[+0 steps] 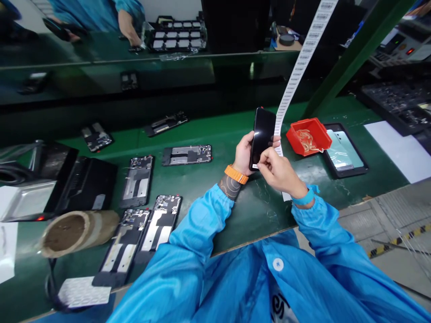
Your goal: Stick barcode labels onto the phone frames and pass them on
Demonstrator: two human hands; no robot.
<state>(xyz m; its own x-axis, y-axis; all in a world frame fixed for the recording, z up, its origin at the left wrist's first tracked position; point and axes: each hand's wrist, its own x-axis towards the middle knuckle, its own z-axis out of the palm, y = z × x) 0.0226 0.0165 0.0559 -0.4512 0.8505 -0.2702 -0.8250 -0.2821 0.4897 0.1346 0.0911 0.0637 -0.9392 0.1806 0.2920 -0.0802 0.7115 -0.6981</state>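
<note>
My left hand (243,154) grips a black phone (262,134) upright by its lower part, glossy side toward me. My right hand (278,170) is closed in a pinch at the phone's lower edge, where a small white label shows. A long white strip of barcode labels (303,58) hangs down from the upper right and passes just behind the phone and my right hand. Both sleeves are blue; the left wrist wears an orange band, the right a blue one.
Several opened phone frames (186,154) lie on the green bench (229,130) to the left. A red bin (309,136) and a black tray (346,152) sit right of the phone. A cardboard roll (79,231) lies near left. Another person in blue works at the far side (129,27).
</note>
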